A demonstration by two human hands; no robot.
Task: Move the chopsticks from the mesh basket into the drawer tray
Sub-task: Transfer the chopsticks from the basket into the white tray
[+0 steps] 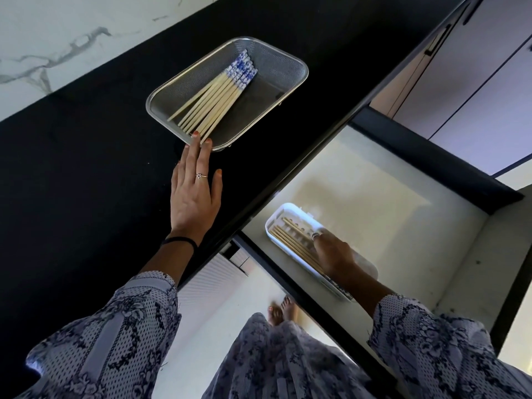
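Left hand [195, 194] flat on black counter [86, 168], fingertips touching mesh basket [288, 64] rim; chopsticks [218, 99] lie just beyond the fingertips. Right hand [334, 254] rests in white drawer tray [276, 220], chopsticks beside it.

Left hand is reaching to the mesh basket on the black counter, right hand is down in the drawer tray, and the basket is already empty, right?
Not empty. The head view shows a bundle of chopsticks lying in the mesh basket. The rest holds: left hand at the basket, right hand in the drawer tray.

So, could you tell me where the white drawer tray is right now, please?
In the head view, the white drawer tray lies lower right, inside the open drawer below the black counter, under the right hand.
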